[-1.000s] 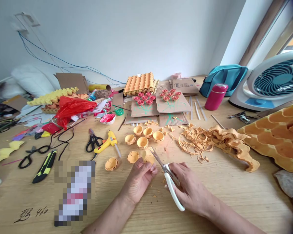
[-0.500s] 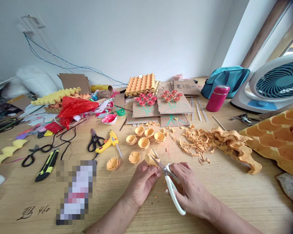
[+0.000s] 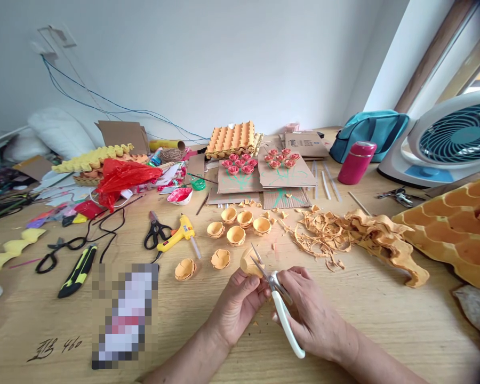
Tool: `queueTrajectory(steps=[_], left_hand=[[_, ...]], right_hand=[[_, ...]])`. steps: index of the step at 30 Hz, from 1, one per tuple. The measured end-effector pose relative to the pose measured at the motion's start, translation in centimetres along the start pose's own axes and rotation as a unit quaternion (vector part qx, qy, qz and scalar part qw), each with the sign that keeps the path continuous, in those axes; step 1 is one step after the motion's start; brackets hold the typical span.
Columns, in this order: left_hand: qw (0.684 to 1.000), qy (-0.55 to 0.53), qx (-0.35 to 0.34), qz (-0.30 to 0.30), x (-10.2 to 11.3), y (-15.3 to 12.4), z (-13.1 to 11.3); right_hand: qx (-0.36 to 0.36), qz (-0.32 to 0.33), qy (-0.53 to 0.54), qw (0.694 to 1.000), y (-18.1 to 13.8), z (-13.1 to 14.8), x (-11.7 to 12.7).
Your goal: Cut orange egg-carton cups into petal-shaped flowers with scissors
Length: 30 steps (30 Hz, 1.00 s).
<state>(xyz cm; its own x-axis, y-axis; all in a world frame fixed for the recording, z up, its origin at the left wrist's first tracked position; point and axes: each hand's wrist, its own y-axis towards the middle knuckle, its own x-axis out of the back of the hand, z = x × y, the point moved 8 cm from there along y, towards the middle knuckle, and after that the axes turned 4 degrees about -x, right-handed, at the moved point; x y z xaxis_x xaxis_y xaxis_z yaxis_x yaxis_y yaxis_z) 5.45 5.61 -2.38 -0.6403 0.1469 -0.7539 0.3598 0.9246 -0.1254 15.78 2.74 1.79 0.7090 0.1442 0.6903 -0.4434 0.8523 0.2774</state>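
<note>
Between the fingers and thumb of my left hand is an orange egg-carton cup, tilted on its side. My right hand grips white-handled scissors, whose parted blades lie at the cup's edge. Just beyond the hands are several cut cups with petal-like rims, among them a single cup and a nested one. Small orange scraps lie on the table beneath my hands.
A yellow glue gun, black scissors and a utility knife lie left. Orange trimmings and a large egg tray are right. Red paper flowers on cardboard, a pink bottle and a fan stand farther back.
The cup in my left hand has shifted slightly right and turned a little. The scissors stay at its edge with blades parted; my right hand has barely moved.
</note>
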Motion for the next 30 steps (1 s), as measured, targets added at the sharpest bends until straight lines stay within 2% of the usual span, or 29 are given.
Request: queueTrajectory(steps=[10, 20, 30], left_hand=[[0.999, -0.005, 0.036, 0.015, -0.4, -0.2, 0.3], [0.999, 0.002, 0.020, 0.040, -0.4, -0.1, -0.1], [1.000, 0.000, -0.009, 0.028, -0.4, 0.0, -1.2]], right_hand=[[0.019, -0.011, -0.001, 1.000, 0.0, 0.4, 0.2], [0.020, 0.000, 0.008, 1.000, -0.1, 0.8, 0.5], [0.013, 0.009, 0.000, 1.000, -0.2, 0.5, 0.4]])
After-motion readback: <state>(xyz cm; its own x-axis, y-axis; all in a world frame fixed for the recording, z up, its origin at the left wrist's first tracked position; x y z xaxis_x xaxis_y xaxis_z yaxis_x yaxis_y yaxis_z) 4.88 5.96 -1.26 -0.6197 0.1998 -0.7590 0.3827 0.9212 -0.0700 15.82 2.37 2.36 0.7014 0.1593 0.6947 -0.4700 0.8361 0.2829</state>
